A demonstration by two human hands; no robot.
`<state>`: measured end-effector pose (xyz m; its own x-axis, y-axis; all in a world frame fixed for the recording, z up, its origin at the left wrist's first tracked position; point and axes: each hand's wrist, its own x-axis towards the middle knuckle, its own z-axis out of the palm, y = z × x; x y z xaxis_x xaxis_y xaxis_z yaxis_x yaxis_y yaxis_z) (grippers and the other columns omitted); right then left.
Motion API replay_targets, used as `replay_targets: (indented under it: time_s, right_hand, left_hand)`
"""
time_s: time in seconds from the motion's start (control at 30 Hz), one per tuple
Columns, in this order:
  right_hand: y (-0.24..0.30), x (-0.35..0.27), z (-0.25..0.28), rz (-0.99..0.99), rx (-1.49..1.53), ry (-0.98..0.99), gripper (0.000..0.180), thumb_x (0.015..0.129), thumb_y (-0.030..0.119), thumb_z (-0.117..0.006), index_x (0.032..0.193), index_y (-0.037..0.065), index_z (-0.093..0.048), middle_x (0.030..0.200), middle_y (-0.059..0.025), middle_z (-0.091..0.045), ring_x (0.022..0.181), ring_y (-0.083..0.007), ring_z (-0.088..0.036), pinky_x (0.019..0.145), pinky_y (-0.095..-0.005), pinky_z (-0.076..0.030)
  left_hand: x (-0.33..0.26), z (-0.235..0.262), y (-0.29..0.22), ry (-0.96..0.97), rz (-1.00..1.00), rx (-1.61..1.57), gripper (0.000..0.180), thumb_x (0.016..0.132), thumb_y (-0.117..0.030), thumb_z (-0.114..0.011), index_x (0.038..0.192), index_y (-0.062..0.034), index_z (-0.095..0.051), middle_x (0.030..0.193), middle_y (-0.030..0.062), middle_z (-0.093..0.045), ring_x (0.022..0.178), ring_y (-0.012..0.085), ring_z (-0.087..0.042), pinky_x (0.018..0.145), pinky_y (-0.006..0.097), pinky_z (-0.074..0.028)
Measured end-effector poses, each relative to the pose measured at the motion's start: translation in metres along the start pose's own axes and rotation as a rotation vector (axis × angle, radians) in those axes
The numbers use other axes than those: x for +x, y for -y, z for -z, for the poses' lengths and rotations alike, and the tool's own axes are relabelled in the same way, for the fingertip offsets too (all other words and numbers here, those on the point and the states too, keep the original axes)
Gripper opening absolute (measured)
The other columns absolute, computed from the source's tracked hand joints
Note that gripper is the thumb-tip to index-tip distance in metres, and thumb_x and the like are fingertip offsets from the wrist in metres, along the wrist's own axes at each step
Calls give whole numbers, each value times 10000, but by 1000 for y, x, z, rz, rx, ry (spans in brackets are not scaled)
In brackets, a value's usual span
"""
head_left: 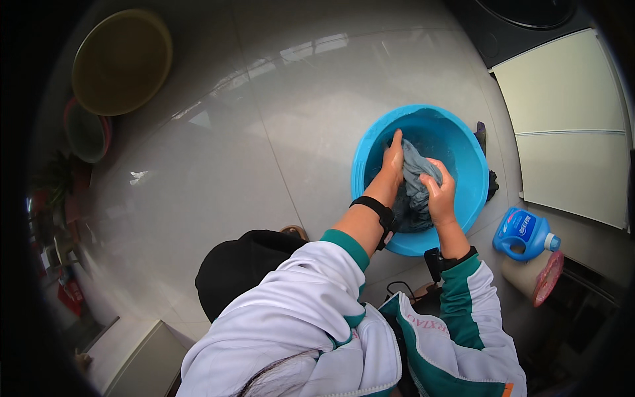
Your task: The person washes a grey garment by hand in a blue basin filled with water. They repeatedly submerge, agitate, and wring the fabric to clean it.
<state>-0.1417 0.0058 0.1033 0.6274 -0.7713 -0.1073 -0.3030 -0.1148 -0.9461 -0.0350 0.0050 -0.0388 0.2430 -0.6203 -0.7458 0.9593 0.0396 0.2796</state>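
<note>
From where I stand, with twelve o'clock as straight ahead of the person, I see a blue plastic basin (471, 205) on the tiled floor (278, 159), and inside it is a wet grey cloth (421, 173). The right hand (442, 192) is at the three o'clock side of this cloth, with its fingers curled around the fabric, so it grips it. The left hand (393, 159) is at the nine o'clock side and touches the cloth with its thumb stretched out; the other fingers are mostly hidden, therefore I cannot tell how far it is closed. Each wrist wears a black strap. Towards four o'clock from the basin lies a blue detergent bottle (522, 233) with a pale cap, near a pink-rimmed container (548, 278). Towards two o'clock is a cream cabinet (562, 99), and towards ten o'clock, well apart, a large tan basin (122, 63).
</note>
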Motion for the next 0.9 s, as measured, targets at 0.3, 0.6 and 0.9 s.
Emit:
replay_targets:
  time_s: [0.3, 0.6, 0.9]
  right_hand:
    - [-22, 21, -27, 142, -401, -181, 319, 866, 316, -672, 883, 4, -607, 780, -167, -620, 718, -320, -589, 641, -375, -471]
    - [-133, 81, 25, -321, -419, -357, 546, 935, 500, -477, 1255, 59, -510, 1248, -291, -475, 1156, -435, -462, 921, -489, -403]
    - [-156, 65, 24, -285, -610, -282, 631, 812, 31, -570, 1401, 106, -358, 1448, -254, -297, 1279, -455, -356, 1063, -457, -326]
  left_hand:
    - [-9, 0, 11, 107, -9, -117, 291, 965, -357, -486, 1021, -88, -581, 929, 82, -626, 810, 217, -612, 694, 378, -520]
    - [-62, -33, -24, -1, -145, 119, 572, 973, -416, -474, 1382, -20, -419, 1421, 138, -413, 1313, 252, -362, 1072, 410, -280]
    - [-50, -16, -18, -92, -254, 220, 749, 945, -400, -519, 1503, -65, -149, 1546, 168, -164, 1404, 362, -200, 1114, 493, -228]
